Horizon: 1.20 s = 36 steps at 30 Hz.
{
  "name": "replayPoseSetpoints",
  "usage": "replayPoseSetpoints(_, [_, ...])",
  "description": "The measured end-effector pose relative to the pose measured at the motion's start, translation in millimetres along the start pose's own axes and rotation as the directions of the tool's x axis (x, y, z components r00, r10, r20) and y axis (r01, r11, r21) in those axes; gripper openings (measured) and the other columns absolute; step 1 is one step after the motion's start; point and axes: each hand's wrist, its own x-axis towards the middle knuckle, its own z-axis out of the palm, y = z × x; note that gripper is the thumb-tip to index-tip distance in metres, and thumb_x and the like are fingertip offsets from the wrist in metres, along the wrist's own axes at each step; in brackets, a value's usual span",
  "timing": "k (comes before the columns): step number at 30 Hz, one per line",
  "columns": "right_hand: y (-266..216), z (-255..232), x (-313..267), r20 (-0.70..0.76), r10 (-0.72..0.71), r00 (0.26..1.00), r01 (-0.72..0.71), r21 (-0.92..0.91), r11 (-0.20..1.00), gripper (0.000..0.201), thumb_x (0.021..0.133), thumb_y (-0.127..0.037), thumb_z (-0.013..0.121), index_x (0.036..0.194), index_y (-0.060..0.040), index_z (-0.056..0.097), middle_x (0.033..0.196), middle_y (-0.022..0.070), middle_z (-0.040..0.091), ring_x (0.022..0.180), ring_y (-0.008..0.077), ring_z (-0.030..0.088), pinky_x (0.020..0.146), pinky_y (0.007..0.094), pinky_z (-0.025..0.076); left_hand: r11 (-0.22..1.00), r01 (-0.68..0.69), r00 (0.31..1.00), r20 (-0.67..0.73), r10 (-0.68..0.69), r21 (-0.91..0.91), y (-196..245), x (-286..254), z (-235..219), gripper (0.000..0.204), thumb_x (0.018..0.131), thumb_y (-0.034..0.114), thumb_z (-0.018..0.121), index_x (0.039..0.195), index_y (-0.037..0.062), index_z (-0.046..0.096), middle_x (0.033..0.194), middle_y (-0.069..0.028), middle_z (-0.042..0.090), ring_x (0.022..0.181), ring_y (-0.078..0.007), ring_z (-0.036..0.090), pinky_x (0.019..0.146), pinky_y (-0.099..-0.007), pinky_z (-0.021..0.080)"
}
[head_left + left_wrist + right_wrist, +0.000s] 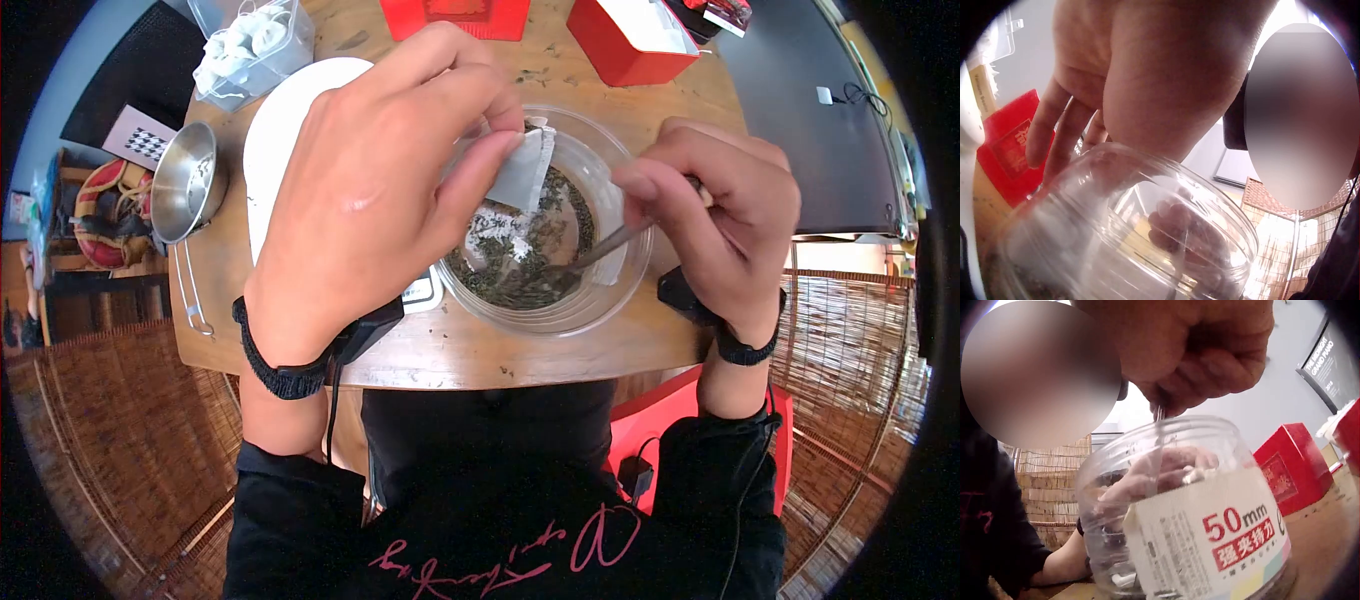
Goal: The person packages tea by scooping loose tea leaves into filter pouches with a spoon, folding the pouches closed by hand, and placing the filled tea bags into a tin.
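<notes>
A clear plastic jar (625, 270) with dark dried leaves (530, 285) in its bottom stands near the table's front edge. My left hand (375, 180) pinches a small white fabric tea bag (520, 175) at its upper edge, over the left part of the jar's mouth. On the jar's right side my right hand (725, 205) grips the handle of a metal spoon (620, 238), which slants down into the jar with its head among the leaves. In the right wrist view the jar shows a printed label (1216, 537), and the left hand shows through its wall.
To the left are a metal pan (185, 185) with a wire handle and a plastic tub (245, 65) of white bags. A round white surface (290, 115) lies partly under my left hand. Red boxes (630, 45) stand at the back. A red stool (775, 430) is below the table edge.
</notes>
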Motion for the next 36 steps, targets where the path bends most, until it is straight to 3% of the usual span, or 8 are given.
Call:
replayPoseSetpoints(9, [6.6,4.7,-1.8,0.065,0.241,0.968,-0.25,0.233,0.94,0.021,0.097,-0.011,0.067,0.082,0.0019,0.072,0.068,0.0037,0.068,0.053,0.0052,0.051,0.049,0.0213,0.037,1.0,0.005,0.999,-0.034,-0.005,0.003,4.3,-1.5,5.7,0.009,0.084,0.0,0.072,0.091,0.0003,0.067,0.099,-0.0088,0.066,0.087,-0.0216,0.065,0.073,-0.03,0.051])
replayPoseSetpoints(11, [12.8,2.5,0.3,0.08,0.3,0.95,-0.311,0.241,0.919,0.025,0.098,-0.015,0.066,0.08,0.0009,0.072,0.068,0.0026,0.067,0.052,0.0041,0.05,0.048,0.0208,0.036,0.982,-0.018,0.982,-0.189,-0.019,-0.189,16.4,-0.2,12.3,0.009,0.084,0.0,0.073,0.091,0.0001,0.068,0.099,-0.009,0.066,0.088,-0.0221,0.065,0.075,-0.0302,0.051])
replayPoseSetpoints(12, [18.0,3.0,0.9,0.061,0.312,0.948,-0.314,0.326,0.892,0.026,0.099,-0.021,0.068,0.083,-0.0013,0.074,0.069,-0.0012,0.067,0.055,0.0017,0.049,0.049,0.02,0.034,0.982,-0.024,0.981,-0.191,-0.013,-0.189,21.4,3.9,5.6,0.009,0.084,0.0,0.073,0.091,0.0001,0.068,0.099,-0.009,0.066,0.088,-0.0221,0.065,0.075,-0.0302,0.051])
replayPoseSetpoints(14, [29.4,2.7,2.2,0.042,0.329,0.944,-0.317,0.407,0.857,0.027,0.099,-0.026,0.07,0.086,-0.0035,0.077,0.07,-0.0049,0.066,0.057,-0.0007,0.048,0.05,0.0191,0.032,0.997,0.081,0.995,0.062,-0.081,0.008,32.2,14.7,-11.6,0.01,0.083,-0.001,0.074,0.09,-0.0002,0.068,0.098,-0.0093,0.065,0.088,-0.023,0.065,0.077,-0.0308,0.051])
replayPoseSetpoints(24, [45.8,-3.8,5.6,0.078,0.507,0.858,-0.465,0.539,0.703,0.043,0.101,-0.041,0.065,0.075,-0.0075,0.069,0.059,-0.0088,0.048,0.053,0.001,0.038,0.05,0.0196,0.025,0.997,-0.075,0.995,-0.066,0.076,0.018,0.3,-1.6,0.3,0.012,0.079,-0.002,0.076,0.089,-0.0001,0.07,0.094,-0.01,0.064,0.086,-0.0242,0.065,0.077,-0.0318,0.051])
replayPoseSetpoints(32, [49.2,-37.2,4.5,-0.266,0.471,0.841,-0.229,0.614,0.756,0.038,0.108,-0.036,0.054,0.082,-0.0096,0.061,0.062,-0.0086,0.041,0.054,0.0022,0.029,0.051,0.0224,0.022,0.996,-0.067,0.996,-0.054,0.064,-0.055,2.7,-0.5,-2.7,0.017,0.071,-0.003,0.078,0.087,0.0026,0.075,0.095,-0.0085,0.062,0.086,-0.0247,0.065,0.076,-0.0324,0.052])
replayPoseSetpoints(34, [47.5,-36.8,4.2,-0.458,0.409,0.789,-0.162,0.488,0.858,0.036,0.107,-0.034,0.056,0.083,-0.0082,0.062,0.063,-0.0075,0.041,0.056,0.0028,0.031,0.052,0.0219,0.023,0.996,-0.075,0.996,-0.041,0.073,-0.042,3.1,0.5,-4.9,0.018,0.07,-0.003,0.079,0.087,0.0028,0.075,0.096,-0.0084,0.062,0.086,-0.0244,0.065,0.076,-0.0329,0.052])
replayPoseSetpoints(36, [43.9,-35.9,0.7,-0.48,0.383,0.789,-0.141,0.466,0.874,0.034,0.107,-0.031,0.058,0.086,-0.0049,0.064,0.066,-0.0041,0.047,0.06,0.0034,0.034,0.054,0.0209,0.026,0.996,-0.077,0.997,-0.022,0.076,-0.038,2.9,0.9,-4.2,0.019,0.07,-0.004,0.079,0.087,0.003,0.076,0.097,-0.0082,0.062,0.086,-0.0241,0.065,0.075,-0.0333,0.053])
